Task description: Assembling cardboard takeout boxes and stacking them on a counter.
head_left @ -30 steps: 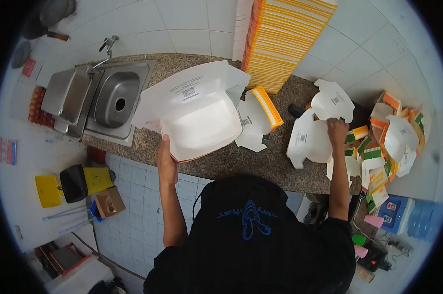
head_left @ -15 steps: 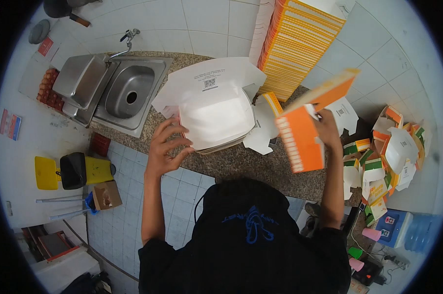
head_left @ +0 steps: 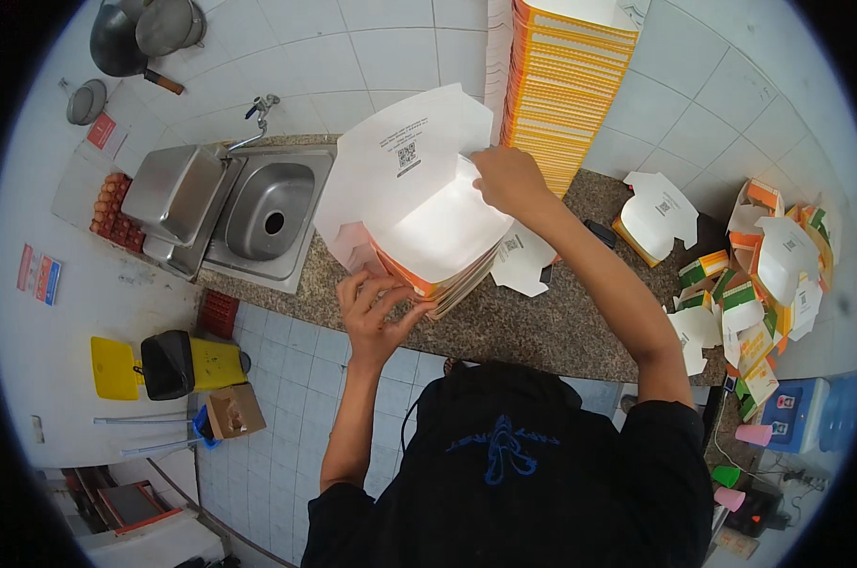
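Observation:
A nest of cardboard takeaway boxes (head_left: 439, 225) sits on the granite counter in front of me. The top one has a white inside and a raised lid flap with a printed square code. My left hand (head_left: 376, 312) curls round its near left corner, thumb and fingers on the orange outer side. Across the box, my right hand (head_left: 514, 180) is closed on the far right rim, its fingertips partly hidden. Just right of the nest lies another white-lidded box (head_left: 523, 257), partly covered by my right forearm.
A tall stack of yellow-edged boxes (head_left: 566, 95) rises against the tiled wall. Farther right are a single box (head_left: 658, 218) and a heap of folded boxes (head_left: 755, 284). To the left are a steel sink (head_left: 266, 208), a metal container (head_left: 175, 189) and an egg tray (head_left: 111, 210).
My right hand has swung left from the counter's right side to the nest's rim. The orange box it held up now appears nested on top. The nest is turned and tilted.

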The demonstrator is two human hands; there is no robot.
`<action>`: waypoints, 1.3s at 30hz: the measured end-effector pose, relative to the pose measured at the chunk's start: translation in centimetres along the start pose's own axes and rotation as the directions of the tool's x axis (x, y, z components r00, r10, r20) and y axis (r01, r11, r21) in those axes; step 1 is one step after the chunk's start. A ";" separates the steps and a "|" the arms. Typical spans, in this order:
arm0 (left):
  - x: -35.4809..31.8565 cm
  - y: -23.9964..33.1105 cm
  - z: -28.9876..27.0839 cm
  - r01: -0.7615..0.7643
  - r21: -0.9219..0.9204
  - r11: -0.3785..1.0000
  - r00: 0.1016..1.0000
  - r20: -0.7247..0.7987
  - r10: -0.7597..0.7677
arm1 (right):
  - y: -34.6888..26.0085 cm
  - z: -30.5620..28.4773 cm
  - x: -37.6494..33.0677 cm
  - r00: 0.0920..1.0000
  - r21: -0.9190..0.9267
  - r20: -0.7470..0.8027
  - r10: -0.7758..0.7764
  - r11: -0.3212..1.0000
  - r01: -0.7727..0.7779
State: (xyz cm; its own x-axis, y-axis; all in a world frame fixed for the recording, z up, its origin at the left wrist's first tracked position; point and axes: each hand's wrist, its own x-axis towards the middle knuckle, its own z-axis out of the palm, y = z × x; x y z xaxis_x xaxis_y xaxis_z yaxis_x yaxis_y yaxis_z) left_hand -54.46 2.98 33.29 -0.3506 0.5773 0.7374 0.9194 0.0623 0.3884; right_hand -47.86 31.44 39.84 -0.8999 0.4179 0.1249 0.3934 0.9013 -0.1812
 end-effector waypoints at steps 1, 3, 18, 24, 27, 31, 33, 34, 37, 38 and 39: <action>0.0 0.2 -0.4 0.040 -0.036 0.999 0.999 0.002 -0.040 | -0.1 0.2 0.1 1.000 0.001 0.001 -0.002 1.000 0.002; 0.8 0.4 -1.1 0.050 -0.067 0.996 0.998 0.041 -0.047 | 0.1 0.6 0.0 0.997 -0.121 -0.039 -0.070 0.991 0.065; 2.7 0.4 -1.1 0.131 -0.049 0.990 0.982 0.143 -0.123 | -8.7 -0.8 -9.1 0.934 0.447 0.106 -0.342 0.855 0.262; 1.5 -1.1 -0.2 0.315 -0.047 0.948 0.928 0.224 -0.297 | -12.1 -1.3 -7.8 0.975 0.236 0.053 -0.217 0.951 0.199; 0.0 -1.7 0.7 0.324 -0.038 0.945 0.926 0.217 -0.309 | -12.8 -0.1 -6.5 0.984 0.208 -0.015 -0.178 0.962 0.177; 0.4 -1.7 2.0 0.350 -0.166 0.922 0.935 0.001 -0.354 | -13.2 -0.3 -6.5 0.976 0.183 -0.007 -0.217 0.959 0.215; 0.5 -0.9 2.2 0.365 -0.164 0.917 0.929 0.007 -0.369 | -12.8 0.8 -6.1 0.969 0.204 -0.017 -0.245 0.948 0.243; 0.5 -0.7 2.1 0.373 -0.161 0.914 0.927 0.019 -0.376 | -12.8 1.2 -5.8 0.963 0.226 -0.033 -0.266 0.937 0.266; -0.7 -1.3 3.4 0.399 -0.249 0.882 0.912 0.006 -0.411 | -13.2 2.0 -5.7 0.963 0.258 0.061 -0.262 0.936 0.238; -0.8 -1.5 3.7 0.397 -0.252 0.882 0.913 0.009 -0.408 | -13.3 2.2 -5.7 0.965 0.256 0.060 -0.257 0.938 0.234; -0.9 -1.6 3.9 0.342 -0.245 0.907 0.931 -0.046 -0.363 | -13.3 2.4 -5.7 0.970 0.287 0.086 -0.229 0.938 0.196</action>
State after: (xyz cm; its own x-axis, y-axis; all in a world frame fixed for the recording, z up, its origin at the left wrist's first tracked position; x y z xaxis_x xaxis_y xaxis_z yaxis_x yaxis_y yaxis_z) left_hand -54.90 5.55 29.86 -0.6684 0.4773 0.5704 0.6705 0.0546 0.7399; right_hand -48.39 16.81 39.17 -0.9788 0.1893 0.0786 0.1387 0.8941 -0.4259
